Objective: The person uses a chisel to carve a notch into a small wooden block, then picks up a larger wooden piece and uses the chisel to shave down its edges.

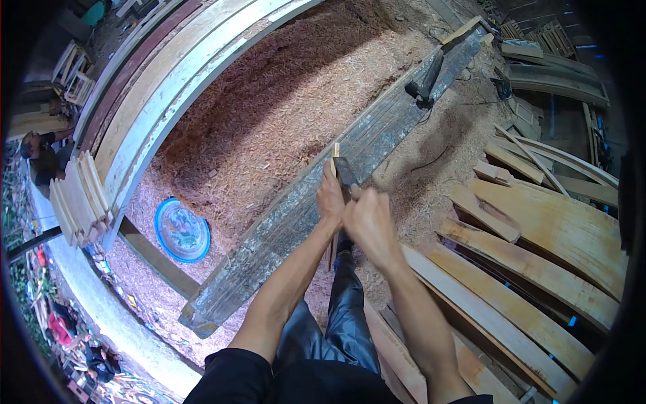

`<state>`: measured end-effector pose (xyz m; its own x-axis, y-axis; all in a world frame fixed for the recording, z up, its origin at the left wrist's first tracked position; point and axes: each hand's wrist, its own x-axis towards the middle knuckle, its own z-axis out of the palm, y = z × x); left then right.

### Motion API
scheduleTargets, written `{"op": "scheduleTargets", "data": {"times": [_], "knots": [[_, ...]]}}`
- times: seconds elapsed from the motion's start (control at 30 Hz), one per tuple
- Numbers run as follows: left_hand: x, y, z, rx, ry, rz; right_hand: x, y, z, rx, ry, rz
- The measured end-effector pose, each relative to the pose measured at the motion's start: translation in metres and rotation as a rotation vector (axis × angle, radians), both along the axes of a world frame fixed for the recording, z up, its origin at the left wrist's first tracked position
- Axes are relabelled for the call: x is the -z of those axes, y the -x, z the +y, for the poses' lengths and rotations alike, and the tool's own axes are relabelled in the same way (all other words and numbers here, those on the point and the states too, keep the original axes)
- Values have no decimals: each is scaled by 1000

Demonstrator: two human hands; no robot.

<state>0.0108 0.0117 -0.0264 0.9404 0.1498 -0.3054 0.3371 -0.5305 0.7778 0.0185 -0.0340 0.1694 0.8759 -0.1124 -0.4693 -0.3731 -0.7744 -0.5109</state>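
Note:
My left hand (329,200) is wrapped round a narrow strip of wood (336,149) that points away from me. Close beside it, my right hand (369,215) is closed in a fist at the near end of a dark, flat tool (345,172). The tool lies along the strip's right side; its handle is hidden in my fist, and I cannot tell its exact kind. Both hands are above the near edge of a long, worn, paint-spattered plank bench (269,232). Further up the bench rests a black tool (421,91) with a long body.
Wood shavings (296,101) cover the ground. A blue-rimmed round basin (182,230) sits at left, below long curved boards (168,77). Stacked planks (518,269) fill the right side. A person (46,156) is at far left, near upright slats (81,198).

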Motion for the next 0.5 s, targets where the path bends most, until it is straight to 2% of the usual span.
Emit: {"op": "scheduleTargets", "data": {"times": [0.13, 0.2, 0.37, 0.47, 0.5], "knots": [[-1, 0, 0, 5, 17, 33, 32, 44, 8, 43, 62, -59], [-5, 1, 2, 9, 19, -31, 49, 51, 10, 55, 69, -84], [-3, -6, 3, 3, 86, 29, 80, 61, 11, 103, 41, -198], [0, -6, 4, -15, 62, 48, 98, 69, 4, 160, -108, -278], [-3, -5, 1, -23, 37, 31, 98, 67, -2, 245, -220, -264]]}}
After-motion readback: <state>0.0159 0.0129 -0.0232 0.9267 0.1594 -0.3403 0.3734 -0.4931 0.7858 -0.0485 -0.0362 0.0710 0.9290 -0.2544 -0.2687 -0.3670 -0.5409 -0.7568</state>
